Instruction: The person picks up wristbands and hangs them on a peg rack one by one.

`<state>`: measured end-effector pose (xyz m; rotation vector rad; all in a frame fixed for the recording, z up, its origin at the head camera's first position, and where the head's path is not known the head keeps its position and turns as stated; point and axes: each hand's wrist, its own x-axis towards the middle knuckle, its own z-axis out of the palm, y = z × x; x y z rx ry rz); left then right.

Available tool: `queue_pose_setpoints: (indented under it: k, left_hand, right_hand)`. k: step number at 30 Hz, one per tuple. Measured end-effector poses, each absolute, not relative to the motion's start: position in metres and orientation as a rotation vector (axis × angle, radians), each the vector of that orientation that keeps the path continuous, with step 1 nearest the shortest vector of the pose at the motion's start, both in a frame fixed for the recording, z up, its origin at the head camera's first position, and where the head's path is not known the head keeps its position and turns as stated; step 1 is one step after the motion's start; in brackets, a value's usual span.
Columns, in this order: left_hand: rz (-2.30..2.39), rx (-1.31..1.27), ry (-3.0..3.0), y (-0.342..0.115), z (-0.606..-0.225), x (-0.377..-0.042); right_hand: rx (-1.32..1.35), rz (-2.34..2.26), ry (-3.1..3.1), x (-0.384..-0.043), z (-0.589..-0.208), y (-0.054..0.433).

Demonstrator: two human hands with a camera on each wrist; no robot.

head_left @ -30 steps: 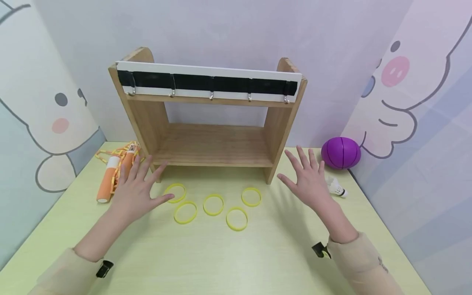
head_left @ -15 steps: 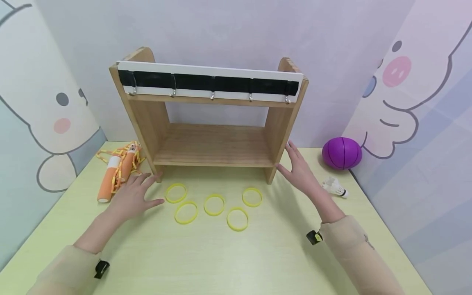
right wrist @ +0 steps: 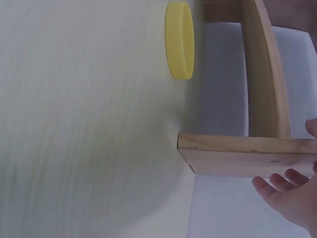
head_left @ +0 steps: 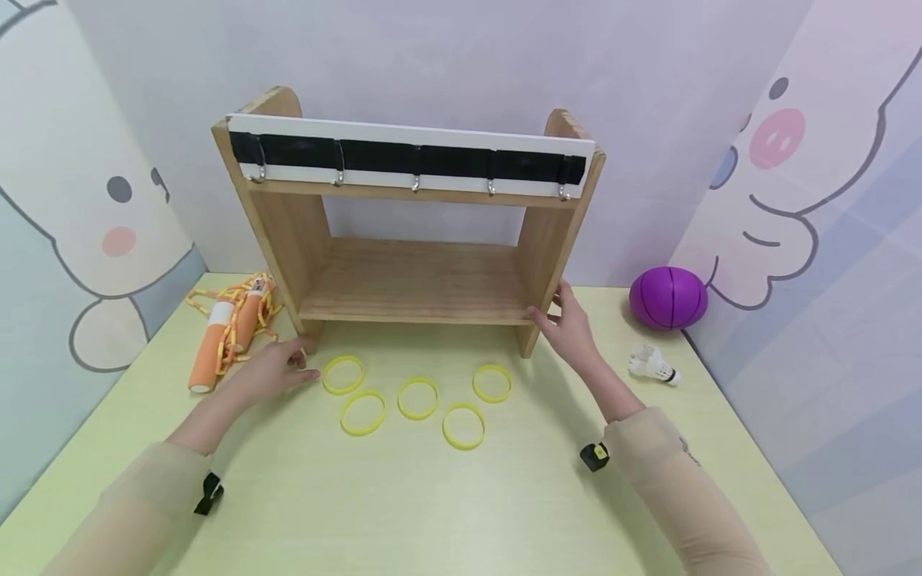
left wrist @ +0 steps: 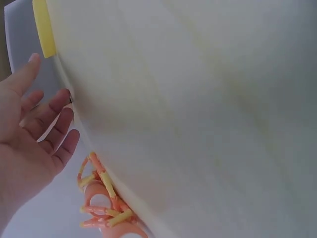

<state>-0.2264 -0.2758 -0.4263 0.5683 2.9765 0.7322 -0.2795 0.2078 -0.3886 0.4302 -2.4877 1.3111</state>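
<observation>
In the head view a small wooden shelf (head_left: 425, 280) stands at the back, a white-and-black strip (head_left: 414, 160) with several metal hooks along its upper front. My right hand (head_left: 572, 328) holds its right side panel, thumb at the front edge and fingers along the outer face; the right wrist view shows the panel (right wrist: 237, 156) between thumb and fingers. By the foot of the left panel is my left hand (head_left: 270, 372), fingers loosely bent, index finger touching or nearly touching it. Several yellow rings (head_left: 418, 398) lie on the table before the shelf.
Left of the shelf lies a jump rope (head_left: 212, 344) with orange handles, close to my left hand. On the right are a purple ball (head_left: 668, 298) and a white shuttlecock (head_left: 654, 366). Printed walls (head_left: 432, 64) rise behind the table (head_left: 418, 512) and at its sides.
Both hands have come down from spread-finger poses to the shelf's sides. The right moved left onto the right panel; the left's fingers bent beside the left foot. Shelf and rings stay in place.
</observation>
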Motion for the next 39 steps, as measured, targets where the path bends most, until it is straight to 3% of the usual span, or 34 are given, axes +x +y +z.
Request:
queue_pose_setpoints:
  k: [26,39]
  left_hand:
    - [0.803,0.571,2.952,-0.260,-0.436,-0.238]
    - [0.888,0.556,2.893,-0.254,-0.433,-0.239]
  right_hand:
    - [0.337,1.528,-2.428,-0.287,-0.403,0.199]
    - [0.336,1.716,-2.391,-0.266,-0.380,0.187]
